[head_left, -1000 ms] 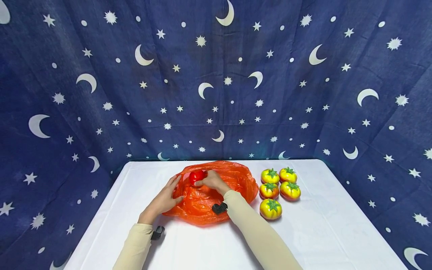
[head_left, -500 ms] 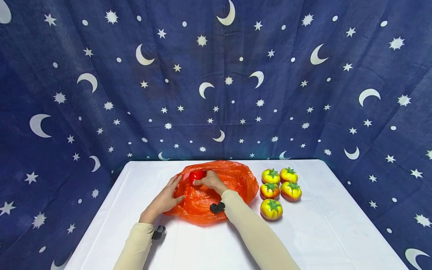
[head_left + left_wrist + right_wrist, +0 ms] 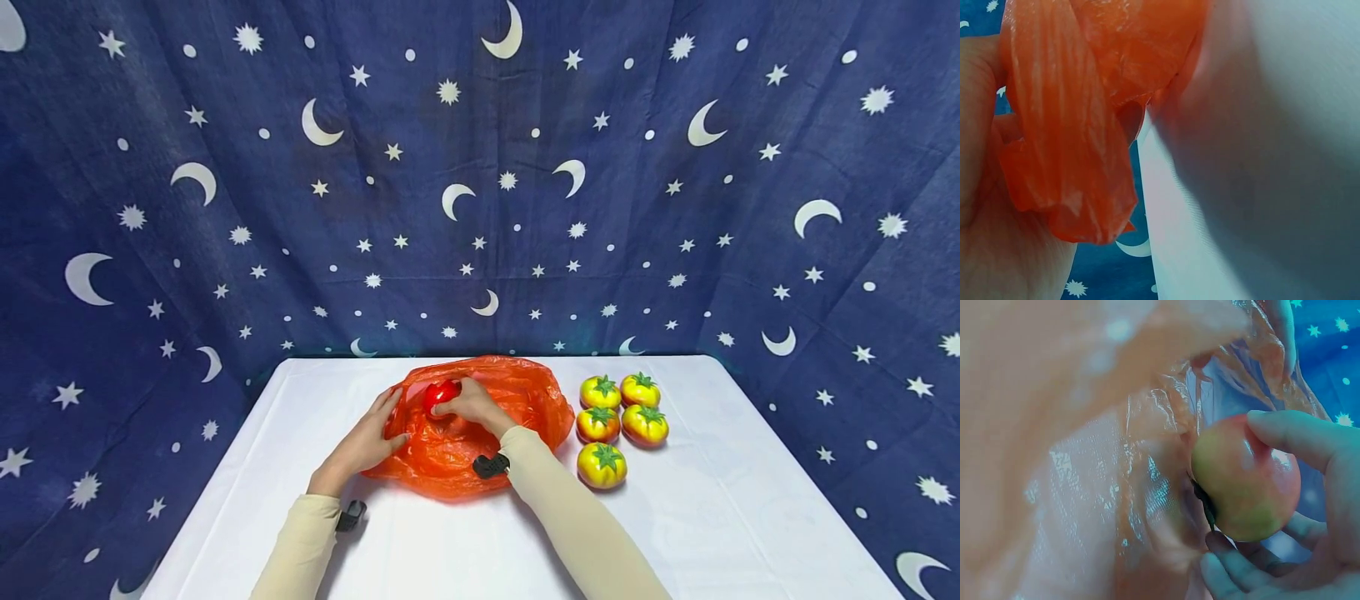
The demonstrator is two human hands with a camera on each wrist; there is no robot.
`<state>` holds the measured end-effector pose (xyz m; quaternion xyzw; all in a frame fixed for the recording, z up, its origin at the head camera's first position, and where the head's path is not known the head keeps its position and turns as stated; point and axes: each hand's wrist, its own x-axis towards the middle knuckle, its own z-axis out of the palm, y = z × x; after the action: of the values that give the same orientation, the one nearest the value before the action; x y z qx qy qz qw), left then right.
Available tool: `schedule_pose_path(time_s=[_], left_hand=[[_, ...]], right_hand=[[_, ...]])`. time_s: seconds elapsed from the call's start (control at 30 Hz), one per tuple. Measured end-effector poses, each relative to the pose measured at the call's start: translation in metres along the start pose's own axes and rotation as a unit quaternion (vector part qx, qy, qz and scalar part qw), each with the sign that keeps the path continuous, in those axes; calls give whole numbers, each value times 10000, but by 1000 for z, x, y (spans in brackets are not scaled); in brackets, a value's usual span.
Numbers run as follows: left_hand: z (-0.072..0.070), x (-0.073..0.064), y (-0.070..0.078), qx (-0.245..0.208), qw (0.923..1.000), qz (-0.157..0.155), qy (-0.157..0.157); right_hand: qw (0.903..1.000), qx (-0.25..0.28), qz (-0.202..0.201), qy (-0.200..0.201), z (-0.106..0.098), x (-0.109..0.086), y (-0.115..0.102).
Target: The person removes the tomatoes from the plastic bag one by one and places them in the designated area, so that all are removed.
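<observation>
A crinkled red plastic bag (image 3: 517, 417) lies spread with its mouth open on the table. My left hand (image 3: 367, 437) holds the bag's left rim, thumb and fingers apart along it; in the left wrist view a fold of the bag (image 3: 1072, 137) hangs beside the palm (image 3: 997, 256). My right hand (image 3: 477, 404) reaches into the bag's mouth and grips a tomato (image 3: 441, 398), which looks red from above. In the right wrist view this tomato (image 3: 1241, 481) is red and yellow with a dark green top, held between thumb and fingers. The bag's underside is hidden.
To the right of the bag stand several more tomatoes (image 3: 602, 465), yellow and red with green leafy tops. All rest on a white-covered table (image 3: 420, 550). A dark blue curtain (image 3: 420, 217) with moons and stars hangs behind the table and at both sides.
The tomato in my right hand has shifted and turned slightly within the bag's mouth, and more of it shows. My left hand stays at the bag's rim.
</observation>
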<state>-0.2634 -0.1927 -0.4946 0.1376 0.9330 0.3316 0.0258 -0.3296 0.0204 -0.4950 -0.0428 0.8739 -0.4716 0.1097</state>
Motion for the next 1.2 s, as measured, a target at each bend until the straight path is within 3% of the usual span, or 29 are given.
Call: schedule_pose_path(time_s=[0.83,1.2], left_hand=[[0,-1,0,64,10000,43,40],[1,-1,0,-94,9998,-170,-26]], right_hand=[[9999,57,20,-154,-11,-14,1],[9982,309,-395,-334,-15,-27,-2]])
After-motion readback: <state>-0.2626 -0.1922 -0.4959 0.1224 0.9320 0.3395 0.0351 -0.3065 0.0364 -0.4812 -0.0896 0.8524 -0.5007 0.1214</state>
